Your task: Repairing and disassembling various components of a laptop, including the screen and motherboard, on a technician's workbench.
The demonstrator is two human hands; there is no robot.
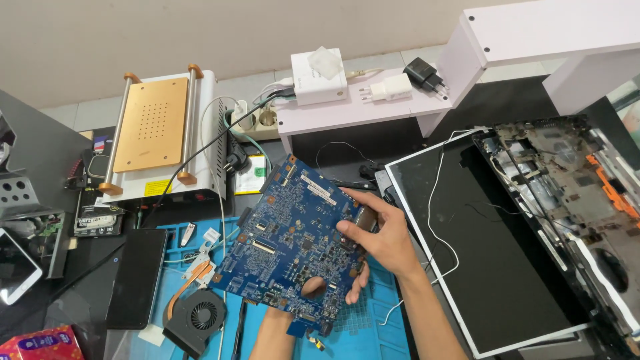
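1. Opened laptop (533,233) at three o'clock: dark screen panel lying flat, stripped base with exposed parts hinged beyond it, thin white wire (437,220) trailing across the panel.
2. White heating machine (163,133) with a copper-coloured perforated plate at ten o'clock.
3. Blue work mat (373,327) at six o'clock, beneath everything held.
4. Blue circuit board (293,240) at centre, held tilted above the mat, well clear of the laptop.
5. Right hand (380,240) at four o'clock of the board, fingers and thumb pinched on the board's right edge.
6. Left hand (313,300) at six o'clock, under the board, fingers wrapped up around its lower edge, one fingertip visible through a round hole.
7. Black phone (137,277) lying flat at eight o'clock.
8. Black cooling fan (197,320) with copper heat pipe at seven o'clock, resting on the mat.
9. White adapter box (319,79) and plugs on a pale shelf at twelve o'clock.
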